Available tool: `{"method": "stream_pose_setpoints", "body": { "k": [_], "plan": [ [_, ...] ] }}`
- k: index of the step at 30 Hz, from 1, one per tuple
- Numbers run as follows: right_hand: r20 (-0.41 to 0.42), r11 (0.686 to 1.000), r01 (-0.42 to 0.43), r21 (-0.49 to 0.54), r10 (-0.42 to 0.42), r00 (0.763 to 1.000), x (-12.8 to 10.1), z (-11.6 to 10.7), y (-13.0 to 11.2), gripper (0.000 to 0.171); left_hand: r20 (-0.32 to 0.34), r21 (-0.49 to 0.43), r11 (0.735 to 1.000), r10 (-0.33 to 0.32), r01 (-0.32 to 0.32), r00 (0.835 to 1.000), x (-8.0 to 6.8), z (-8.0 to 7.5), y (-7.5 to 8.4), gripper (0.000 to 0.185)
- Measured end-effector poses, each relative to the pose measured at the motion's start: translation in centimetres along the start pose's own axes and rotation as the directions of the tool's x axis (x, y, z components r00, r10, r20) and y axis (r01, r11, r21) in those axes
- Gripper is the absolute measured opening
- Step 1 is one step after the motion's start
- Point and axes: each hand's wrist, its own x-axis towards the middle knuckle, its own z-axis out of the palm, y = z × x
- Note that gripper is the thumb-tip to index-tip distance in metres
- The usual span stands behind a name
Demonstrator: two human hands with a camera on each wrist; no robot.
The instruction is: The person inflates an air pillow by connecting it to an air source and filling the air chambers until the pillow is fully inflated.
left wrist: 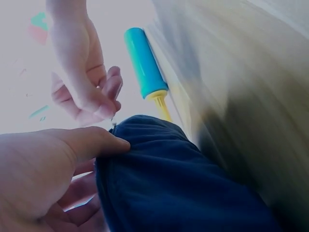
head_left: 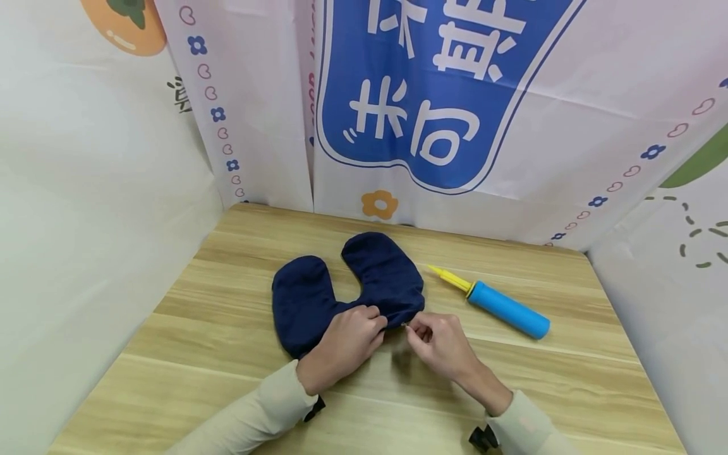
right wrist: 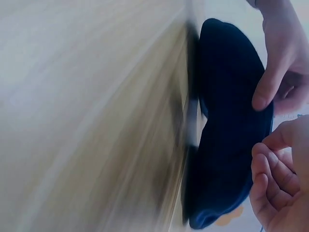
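Two hands work the near edge of a navy U-shaped cushion point(head_left: 347, 284) at mid-table point(head_left: 216, 354). Left hand point(head_left: 341, 344) grips its fabric; right hand point(head_left: 440, 344) pinches a small zipper pull point(head_left: 405, 325) at that edge. Blue pump point(head_left: 508, 308) lies just right of the cushion, apart from it.

Head camera looks forward and down over the whole table point(head_left: 227, 379). Both wrist cameras sit low and close at its near edge; all views share the navy pillow point(head_left: 318, 291).

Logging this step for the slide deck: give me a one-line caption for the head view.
Both hands pinch the near edge of a navy U-shaped pillow cover on a wooden table, blue pump alongside.
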Motion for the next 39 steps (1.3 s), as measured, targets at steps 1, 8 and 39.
{"method": "stream_pose_setpoints", "body": {
  "k": [1,8,39],
  "plan": [
    [-0.004,1.000,-0.008,-0.001,0.008,1.000,0.0,-0.1,0.2,0.021,-0.005,-0.011,1.000,-0.002,0.002,1.000,-0.1,-0.1,-0.1,0.006],
    [-0.013,0.999,-0.030,0.024,0.030,0.999,0.0,-0.8,1.1,0.020,-0.017,-0.093,0.996,-0.013,0.011,1.000,-0.4,-0.4,-0.5,0.008],
    [0.018,0.987,-0.158,0.022,0.158,0.987,0.8,-2.1,4.3,0.018,-0.100,0.071,0.997,0.040,-0.033,0.994,0.8,-0.1,1.6,0.012]
  ]
}}
